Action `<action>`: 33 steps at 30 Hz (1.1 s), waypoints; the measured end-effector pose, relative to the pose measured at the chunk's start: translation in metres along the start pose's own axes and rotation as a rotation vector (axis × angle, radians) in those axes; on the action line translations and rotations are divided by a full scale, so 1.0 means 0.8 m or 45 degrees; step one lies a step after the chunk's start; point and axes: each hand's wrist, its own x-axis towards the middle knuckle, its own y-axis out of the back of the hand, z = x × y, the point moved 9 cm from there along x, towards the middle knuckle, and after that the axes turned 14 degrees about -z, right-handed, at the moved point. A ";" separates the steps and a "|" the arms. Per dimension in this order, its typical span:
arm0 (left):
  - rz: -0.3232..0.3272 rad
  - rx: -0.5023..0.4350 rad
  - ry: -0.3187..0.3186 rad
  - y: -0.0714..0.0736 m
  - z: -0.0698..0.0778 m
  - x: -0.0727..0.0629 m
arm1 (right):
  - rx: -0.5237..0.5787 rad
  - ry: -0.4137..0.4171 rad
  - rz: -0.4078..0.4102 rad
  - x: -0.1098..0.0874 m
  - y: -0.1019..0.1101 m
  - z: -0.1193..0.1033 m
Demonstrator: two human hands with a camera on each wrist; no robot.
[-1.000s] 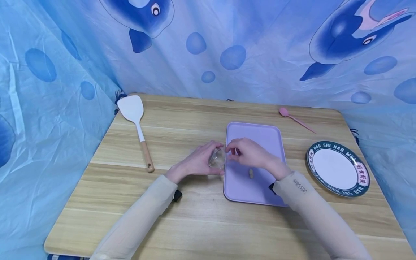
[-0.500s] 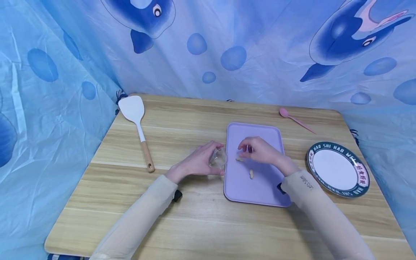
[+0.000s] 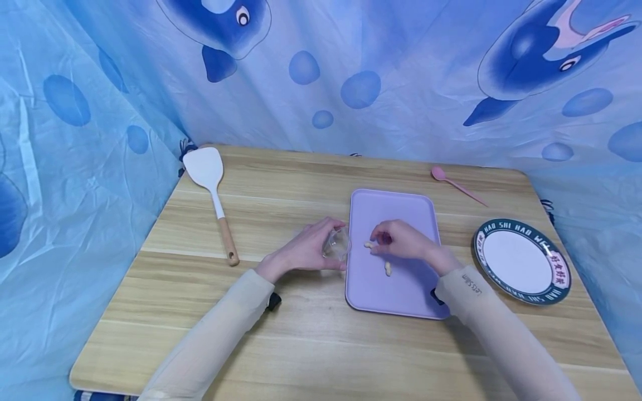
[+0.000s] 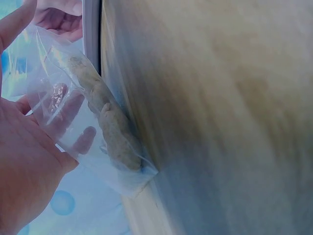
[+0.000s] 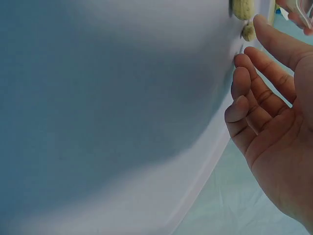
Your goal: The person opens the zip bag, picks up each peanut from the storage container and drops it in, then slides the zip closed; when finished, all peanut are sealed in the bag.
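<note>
My left hand [image 3: 316, 245] holds a clear plastic bag [image 3: 337, 244] upright beside the left edge of a purple tray [image 3: 393, 301]. Several peanuts [image 4: 115, 129] show through the bag's film in the left wrist view. Over the tray, my right hand [image 3: 401, 239] reaches down to a peanut [image 3: 368, 244] lying near the left rim. Its thumb and forefinger stand apart on either side of that peanut [image 5: 249, 32] in the right wrist view, the other fingers loosely bent. A second peanut [image 3: 388, 269] rests on the tray just nearer to me.
A white spatula [image 3: 204, 170] with a wooden handle lies on the left of the wooden table [image 3: 281, 345]. To the right are a pink spoon [image 3: 458, 186] and a green-rimmed white plate [image 3: 519, 260]. A blue curtain [image 3: 321, 67] hangs behind.
My right hand has moved right from the bag's mouth onto the tray and lowered to a peanut near its left side. The left hand with the bag stays in place.
</note>
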 end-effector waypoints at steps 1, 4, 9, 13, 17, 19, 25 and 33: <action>0.001 -0.001 0.000 0.000 0.000 0.000 | 0.005 0.004 -0.001 0.000 -0.001 -0.001; 0.002 0.000 -0.001 0.000 0.000 0.000 | 0.007 0.006 -0.007 0.001 -0.003 -0.003; -0.002 -0.004 -0.009 -0.001 0.001 0.000 | 0.002 -0.004 -0.014 0.002 -0.007 -0.003; -0.014 0.003 -0.013 -0.001 0.002 0.001 | 0.009 -0.045 -0.020 0.002 -0.009 0.000; -0.012 0.002 -0.016 0.000 0.002 0.002 | 0.015 -0.055 -0.017 0.002 -0.009 0.000; -0.009 0.001 -0.017 0.001 0.003 0.002 | 0.013 -0.052 -0.018 0.001 -0.008 -0.001; -0.010 0.004 -0.015 0.002 0.003 0.001 | 0.009 -0.083 -0.032 0.001 -0.008 0.000; -0.016 0.018 -0.010 0.000 0.002 0.001 | 0.016 -0.083 -0.011 -0.001 -0.003 -0.003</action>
